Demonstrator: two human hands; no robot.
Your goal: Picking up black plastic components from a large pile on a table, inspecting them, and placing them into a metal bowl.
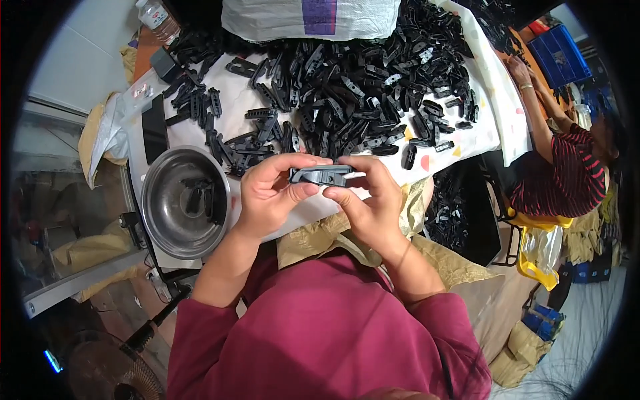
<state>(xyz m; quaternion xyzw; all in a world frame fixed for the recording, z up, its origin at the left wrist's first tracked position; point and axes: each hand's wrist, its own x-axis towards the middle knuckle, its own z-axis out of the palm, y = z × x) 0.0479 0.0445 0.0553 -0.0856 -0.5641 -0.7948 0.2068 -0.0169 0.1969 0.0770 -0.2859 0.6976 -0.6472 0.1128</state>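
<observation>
Both my hands meet in front of my chest, pinching one long black plastic clip-like part that has a raised lever-shaped piece along it. My left hand grips its left end between thumb and fingers. At the other end, the thumb and fingers of my right hand close on it. Just beyond my fingers, a large heap of similar black parts covers the table. To the left of my left hand stands a steel bowl with several black parts lying inside.
A white woven sack stands behind the heap. A dark flat slab lies beside the bowl, and a plastic bottle stands far left. Right of me is a black bin of parts. Another person sits farther right, near a blue crate.
</observation>
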